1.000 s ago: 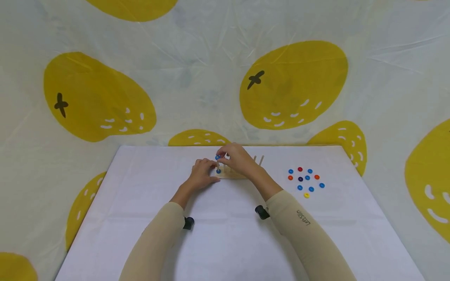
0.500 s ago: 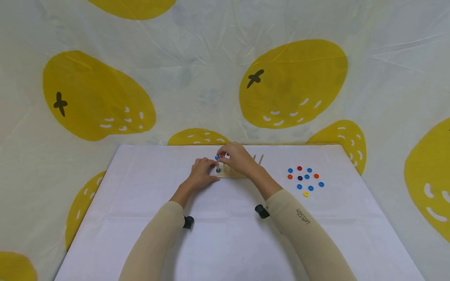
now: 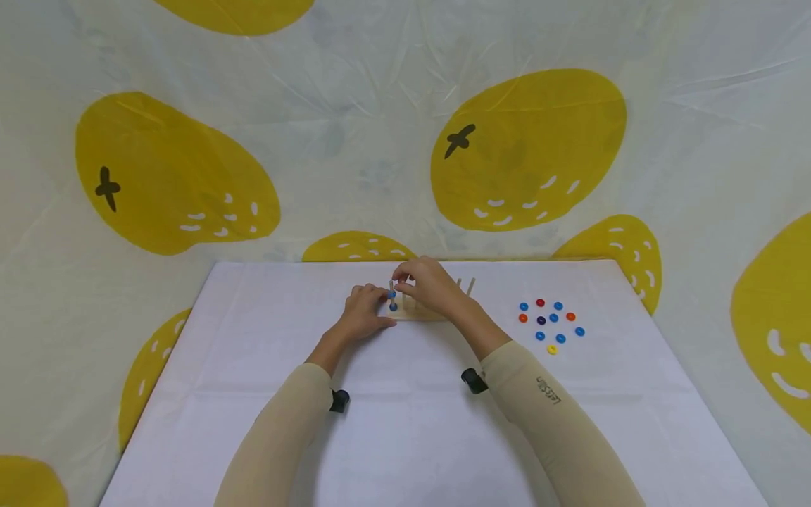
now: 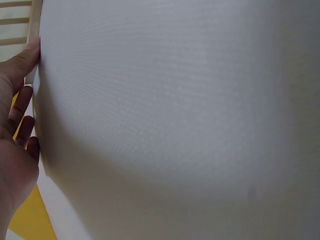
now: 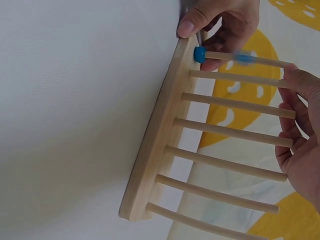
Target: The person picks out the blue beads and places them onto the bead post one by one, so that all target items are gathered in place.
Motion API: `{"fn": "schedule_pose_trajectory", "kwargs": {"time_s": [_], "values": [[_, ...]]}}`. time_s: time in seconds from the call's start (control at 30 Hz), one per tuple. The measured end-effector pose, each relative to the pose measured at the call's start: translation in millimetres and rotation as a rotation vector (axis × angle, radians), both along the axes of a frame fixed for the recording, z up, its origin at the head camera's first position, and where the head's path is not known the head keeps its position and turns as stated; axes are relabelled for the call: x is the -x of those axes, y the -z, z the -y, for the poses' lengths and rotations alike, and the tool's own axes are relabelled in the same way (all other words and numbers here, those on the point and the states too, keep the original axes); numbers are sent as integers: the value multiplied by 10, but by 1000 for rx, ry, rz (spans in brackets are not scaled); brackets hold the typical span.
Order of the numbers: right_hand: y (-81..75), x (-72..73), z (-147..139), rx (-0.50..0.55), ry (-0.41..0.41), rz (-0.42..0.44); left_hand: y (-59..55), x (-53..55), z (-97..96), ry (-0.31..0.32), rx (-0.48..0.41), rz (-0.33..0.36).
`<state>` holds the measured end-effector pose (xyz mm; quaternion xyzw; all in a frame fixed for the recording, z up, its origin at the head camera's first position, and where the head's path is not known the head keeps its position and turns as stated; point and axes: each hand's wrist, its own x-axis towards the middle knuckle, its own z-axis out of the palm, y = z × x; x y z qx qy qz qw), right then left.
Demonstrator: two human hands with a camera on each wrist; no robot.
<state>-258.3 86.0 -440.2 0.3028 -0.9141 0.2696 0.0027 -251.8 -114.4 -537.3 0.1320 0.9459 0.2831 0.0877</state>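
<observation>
"What does the left grip point(image 3: 364, 312) have?"

"One end of the wooden rack point(image 5: 155, 140), pinched."

"And the right grip point(image 3: 429, 285)?"

"Thumb and finger slightly parted, by the tip of the end peg point(image 5: 223, 56). Just below them a blurred blue ring point(image 5: 243, 58) is around that peg; another blue ring point(image 5: 199, 54) is at its foot, close to the left grip."

"The loose rings point(image 3: 541, 320)?"

"On the table point(image 3: 405, 436), well right of the right grip."
</observation>
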Motion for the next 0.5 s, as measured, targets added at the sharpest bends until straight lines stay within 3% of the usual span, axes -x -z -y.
{"fn": "schedule_pose_trajectory", "kwargs": {"time_s": [0.23, 0.5], "values": [[-1, 7, -39, 0, 20, 25, -10, -1, 0, 4, 4, 1], [-64, -66, -253, 52, 27, -54, -20, -11, -6, 12, 0, -24]]}}
